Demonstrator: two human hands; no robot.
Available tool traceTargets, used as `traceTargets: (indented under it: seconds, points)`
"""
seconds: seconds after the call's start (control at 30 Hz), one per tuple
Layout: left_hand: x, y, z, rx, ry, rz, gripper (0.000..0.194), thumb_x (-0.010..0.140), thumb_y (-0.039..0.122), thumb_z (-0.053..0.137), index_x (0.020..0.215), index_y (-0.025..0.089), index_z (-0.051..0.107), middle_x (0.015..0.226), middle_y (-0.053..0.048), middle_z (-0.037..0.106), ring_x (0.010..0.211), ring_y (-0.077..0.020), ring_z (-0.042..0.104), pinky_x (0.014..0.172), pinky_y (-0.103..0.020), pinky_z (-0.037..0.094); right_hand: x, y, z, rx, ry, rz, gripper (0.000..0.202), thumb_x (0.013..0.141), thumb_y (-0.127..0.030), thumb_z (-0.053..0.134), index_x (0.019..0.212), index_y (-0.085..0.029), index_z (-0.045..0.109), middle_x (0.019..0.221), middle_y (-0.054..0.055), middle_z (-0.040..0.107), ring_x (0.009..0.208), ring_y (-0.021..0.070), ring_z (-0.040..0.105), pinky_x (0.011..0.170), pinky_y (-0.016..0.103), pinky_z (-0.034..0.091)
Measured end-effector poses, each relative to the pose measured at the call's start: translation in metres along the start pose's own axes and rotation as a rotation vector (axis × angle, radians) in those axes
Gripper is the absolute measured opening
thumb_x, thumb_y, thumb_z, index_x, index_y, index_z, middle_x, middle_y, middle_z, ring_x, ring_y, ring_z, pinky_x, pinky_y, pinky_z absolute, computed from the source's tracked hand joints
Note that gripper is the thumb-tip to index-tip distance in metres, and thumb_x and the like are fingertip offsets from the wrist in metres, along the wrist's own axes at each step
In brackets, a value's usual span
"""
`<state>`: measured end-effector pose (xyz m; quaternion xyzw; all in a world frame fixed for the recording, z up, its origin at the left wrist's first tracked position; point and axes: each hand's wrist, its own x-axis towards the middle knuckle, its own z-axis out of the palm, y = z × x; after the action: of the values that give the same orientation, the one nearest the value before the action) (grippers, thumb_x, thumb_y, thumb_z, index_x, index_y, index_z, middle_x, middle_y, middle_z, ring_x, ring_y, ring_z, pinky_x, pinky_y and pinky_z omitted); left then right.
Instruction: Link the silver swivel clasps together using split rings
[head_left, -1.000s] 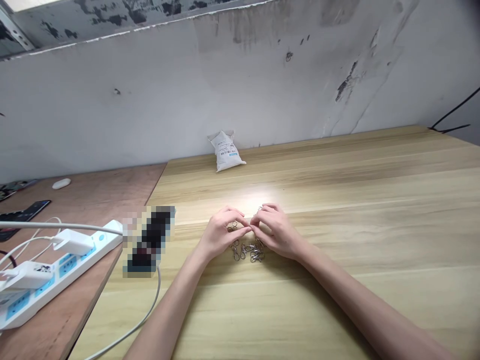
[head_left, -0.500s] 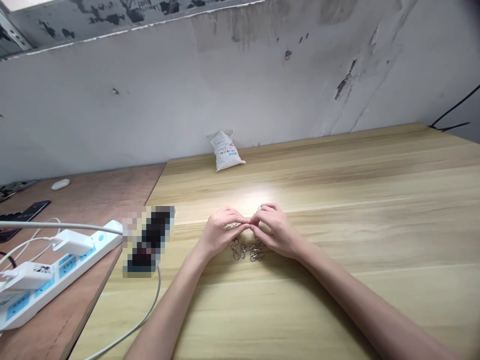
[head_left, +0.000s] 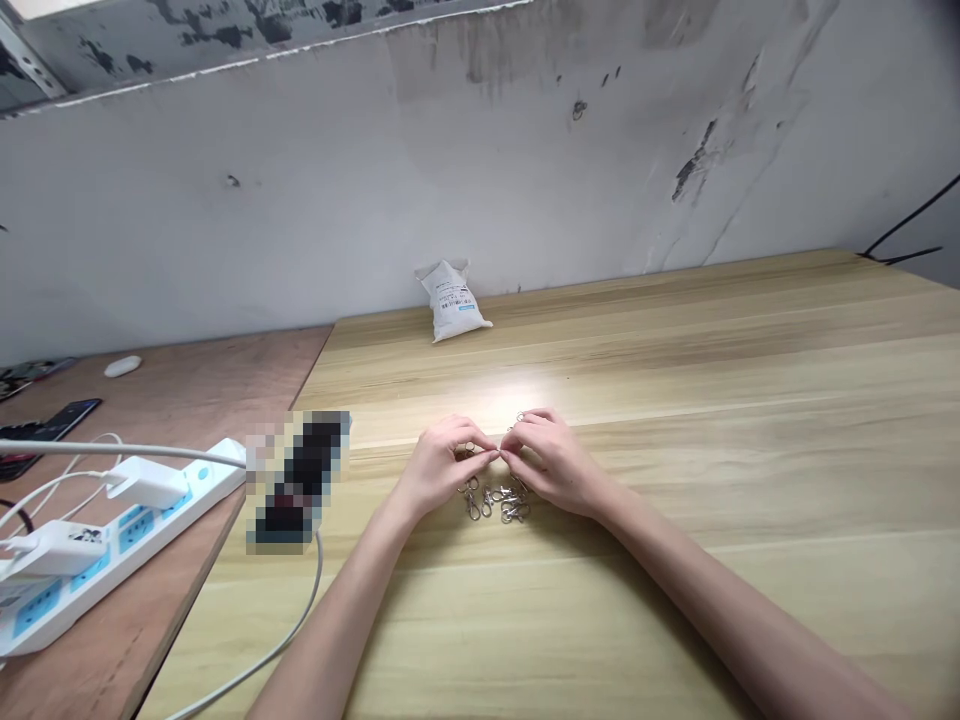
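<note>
My left hand (head_left: 448, 462) and my right hand (head_left: 550, 462) meet at the fingertips above the wooden table. Each has thumb and forefinger pinched together, and whatever small piece lies between them is hidden or too small to make out. Below the hands, several silver metal swivel clasps (head_left: 514, 511) lie in a loose cluster on the tabletop. A few thin metal rings (head_left: 470, 449) show behind the left fingers. Another ring (head_left: 520, 416) peeks out beyond the right hand's knuckles.
A white plastic package (head_left: 454, 305) stands against the wall at the back. To the left are a pixelated dark object (head_left: 304, 480), a white cable (head_left: 289, 640) and a power strip (head_left: 214, 475) with chargers. A phone (head_left: 71, 418) and a small white case (head_left: 122, 367) lie farther left.
My hands hold nearly the same pose, fingertips still together, with a very slight shift at the pinch. The clasps on the table have not visibly moved.
</note>
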<state>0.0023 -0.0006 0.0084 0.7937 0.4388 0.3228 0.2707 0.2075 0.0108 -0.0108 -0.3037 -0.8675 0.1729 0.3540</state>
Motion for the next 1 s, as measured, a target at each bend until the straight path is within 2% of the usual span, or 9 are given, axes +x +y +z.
traceTargets:
  seconds: [0.17, 0.4, 0.6, 0.77, 1.0]
  points:
    - [0.0002, -0.0014, 0.0012, 0.001, -0.036, -0.018, 0.011, 0.085, 0.025, 0.067, 0.078, 0.018, 0.072, 0.076, -0.003, 0.066, 0.071, -0.0151, 0.06, 0.066, -0.027, 0.046, -0.0005, -0.0001, 0.0006, -0.01, -0.022, 0.001, 0.01, 0.091, -0.018, 0.052, 0.082, -0.021, 0.054, 0.072, 0.0, 0.062, 0.069, 0.0152, 0.053, 0.089, 0.038, 0.038]
    - [-0.0007, 0.0012, -0.0002, -0.11, -0.047, -0.058, 0.011, 0.087, 0.027, 0.066, 0.085, 0.018, 0.07, 0.088, -0.006, 0.072, 0.085, -0.0186, 0.065, 0.078, -0.033, 0.051, -0.0003, -0.0001, -0.0015, 0.004, -0.007, -0.006, 0.008, 0.09, -0.016, 0.051, 0.083, -0.021, 0.054, 0.073, 0.0, 0.063, 0.069, 0.0149, 0.055, 0.087, 0.036, 0.038]
    - [-0.0011, 0.0022, 0.0, -0.15, -0.015, -0.086, 0.013, 0.083, 0.031, 0.07, 0.083, 0.018, 0.071, 0.09, -0.007, 0.071, 0.087, -0.0193, 0.065, 0.081, -0.034, 0.052, -0.0002, -0.0001, -0.001, -0.001, 0.001, -0.014, 0.009, 0.089, -0.014, 0.052, 0.084, -0.021, 0.053, 0.073, -0.001, 0.063, 0.068, 0.0144, 0.054, 0.086, 0.035, 0.038]
    - [-0.0005, 0.0032, -0.0004, -0.131, 0.013, -0.071, 0.015, 0.08, 0.033, 0.073, 0.078, 0.019, 0.07, 0.085, -0.005, 0.071, 0.083, -0.0186, 0.064, 0.078, -0.033, 0.051, 0.0001, -0.002, -0.0007, 0.012, -0.003, -0.009, 0.01, 0.091, -0.016, 0.051, 0.083, -0.021, 0.053, 0.072, -0.001, 0.062, 0.067, 0.0143, 0.053, 0.085, 0.035, 0.038]
    - [0.0004, 0.0019, -0.0018, -0.149, -0.022, -0.076, 0.024, 0.079, 0.038, 0.074, 0.07, 0.017, 0.067, 0.076, -0.004, 0.068, 0.075, -0.0178, 0.062, 0.072, -0.031, 0.05, -0.0009, -0.0023, 0.0002, 0.013, -0.025, -0.034, 0.012, 0.093, -0.017, 0.048, 0.083, -0.02, 0.053, 0.072, 0.0, 0.062, 0.067, 0.0144, 0.052, 0.082, 0.034, 0.038]
